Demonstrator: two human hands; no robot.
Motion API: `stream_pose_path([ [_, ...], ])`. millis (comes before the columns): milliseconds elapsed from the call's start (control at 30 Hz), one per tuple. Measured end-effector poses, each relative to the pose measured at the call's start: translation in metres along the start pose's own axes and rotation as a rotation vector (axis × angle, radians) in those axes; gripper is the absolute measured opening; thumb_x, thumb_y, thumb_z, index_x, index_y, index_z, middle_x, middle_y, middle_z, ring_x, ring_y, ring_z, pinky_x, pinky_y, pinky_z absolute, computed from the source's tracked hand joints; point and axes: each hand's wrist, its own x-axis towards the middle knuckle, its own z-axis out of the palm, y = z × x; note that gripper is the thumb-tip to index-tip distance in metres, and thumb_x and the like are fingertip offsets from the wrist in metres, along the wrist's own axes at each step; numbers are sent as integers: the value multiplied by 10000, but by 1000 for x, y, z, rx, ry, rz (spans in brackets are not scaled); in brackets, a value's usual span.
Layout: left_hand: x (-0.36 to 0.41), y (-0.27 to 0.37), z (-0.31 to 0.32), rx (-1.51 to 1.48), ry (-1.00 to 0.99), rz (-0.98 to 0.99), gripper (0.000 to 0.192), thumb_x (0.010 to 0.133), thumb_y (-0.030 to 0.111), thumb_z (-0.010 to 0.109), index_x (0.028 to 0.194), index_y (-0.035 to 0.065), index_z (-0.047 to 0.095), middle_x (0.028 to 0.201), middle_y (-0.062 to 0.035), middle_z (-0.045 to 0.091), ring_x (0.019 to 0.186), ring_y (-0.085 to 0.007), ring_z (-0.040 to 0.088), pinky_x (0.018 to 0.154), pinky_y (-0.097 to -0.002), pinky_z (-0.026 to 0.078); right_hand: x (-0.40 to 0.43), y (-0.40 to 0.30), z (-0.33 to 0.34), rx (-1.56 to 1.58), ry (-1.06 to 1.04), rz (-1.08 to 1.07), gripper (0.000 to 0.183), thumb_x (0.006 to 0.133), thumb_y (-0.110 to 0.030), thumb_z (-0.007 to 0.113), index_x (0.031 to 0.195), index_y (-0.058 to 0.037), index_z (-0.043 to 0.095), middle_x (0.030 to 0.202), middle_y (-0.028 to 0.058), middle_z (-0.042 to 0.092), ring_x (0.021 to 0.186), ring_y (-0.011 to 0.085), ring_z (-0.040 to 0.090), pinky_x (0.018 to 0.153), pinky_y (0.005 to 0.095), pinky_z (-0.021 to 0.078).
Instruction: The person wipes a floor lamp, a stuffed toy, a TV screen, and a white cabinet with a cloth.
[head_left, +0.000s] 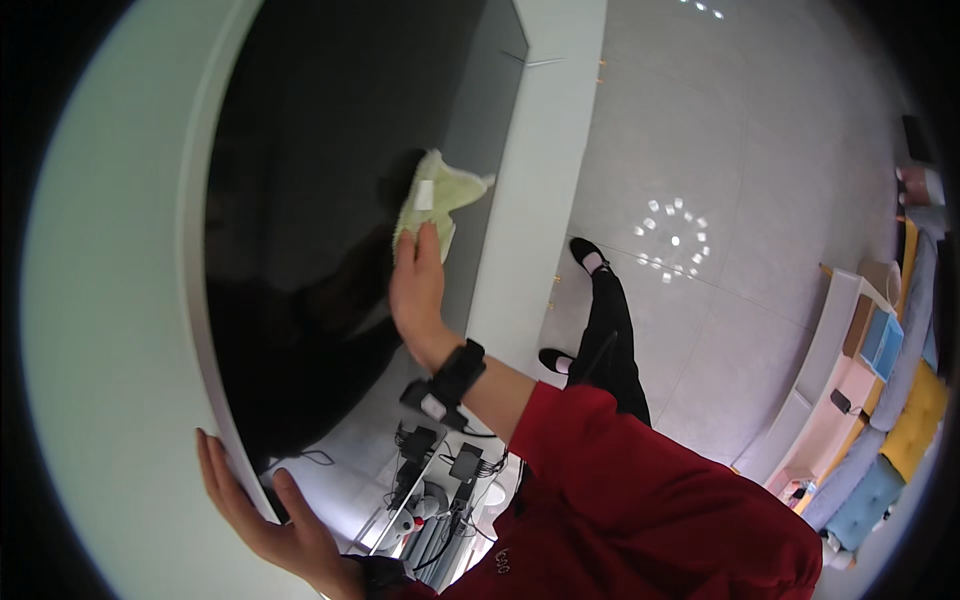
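My right hand (418, 292) holds a pale green cleaning cloth (459, 186) against the black screen of a large flat television (322, 202). A small white tag shows on the cloth, and part of the cloth hangs loose beyond my fingertips. At the lower left, my left hand (281, 529) grips the corner of the television's light-coloured frame (193, 300). Its thumb lies on the front side and its fingers reach over the outer edge. Both wrists wear black straps with a device or cable attached.
A long white cabinet (517, 195) runs beside the television. Black electronic boxes (466, 461) with cables and a grey plush toy (427, 502) sit near my body. Across the tiled floor (712, 315) stand a white table (817, 375) and a sofa with a yellow cushion (915, 412).
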Motion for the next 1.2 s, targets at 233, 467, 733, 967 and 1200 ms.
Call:
stream_pose_path([
  [233,-38,-21,-19,-264,2,-209,401,1006,156,487,1357,-38,490,1351,-183,545,1240,-285,529,1052,-365,388,-130,-66,0,54,-486,-724,419,822,-67,582,1232,1,528,1430,258,383,1386,486,266,1118,657,184],
  [467,-64,-37,-33,-295,-34,-302,374,1006,187,470,1296,-40,538,1298,-197,583,1199,-333,558,1024,-386,398,-125,-43,-13,-3,-530,-978,296,791,-114,630,1080,-57,645,1196,131,605,1179,361,532,1019,518,405],
  [733,-99,-54,-47,-225,7,-298,386,1007,187,478,1341,-3,522,1317,-191,579,1211,-344,558,1022,-411,411,-13,-70,-5,154,-154,-400,401,825,-107,631,1199,-14,521,1091,163,528,1054,377,544,896,396,449],
  [967,-136,-79,-61,-230,14,-408,369,999,151,459,1328,2,534,1318,-175,581,1225,-372,534,1063,-451,376,-192,-44,-11,-90,-660,-846,360,706,-164,735,1053,-106,655,1163,186,551,1045,420,573,845,470,510],
  [1200,-157,-87,-67,-231,38,-406,378,970,128,489,1329,22,540,1322,-154,580,1245,-357,515,1117,-490,320,-234,-1,-18,-139,-1130,-1078,343,789,-253,717,1113,-156,661,1194,59,633,1121,294,594,968,465,460],
])
